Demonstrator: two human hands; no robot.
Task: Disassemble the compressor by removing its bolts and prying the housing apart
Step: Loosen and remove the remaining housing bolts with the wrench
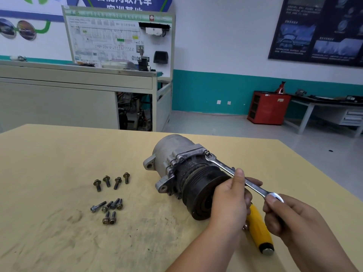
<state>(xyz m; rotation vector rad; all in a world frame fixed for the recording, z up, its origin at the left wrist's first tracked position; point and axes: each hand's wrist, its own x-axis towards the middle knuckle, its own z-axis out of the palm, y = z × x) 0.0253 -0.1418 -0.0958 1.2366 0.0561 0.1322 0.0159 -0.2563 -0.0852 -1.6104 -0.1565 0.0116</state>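
Fingers [272, 202]: right around wrench [221, 164], left around compressor [172, 150]

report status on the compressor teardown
Left hand grips compressor at pulley end. Right hand holds wrench, open end on a housing bolt. Loose bolts on table; yellow-handled tool by the hands.

I observe bright, even indoor lighting with soft shadows on the counter [59, 193]; edges bow, background slightly blurred.
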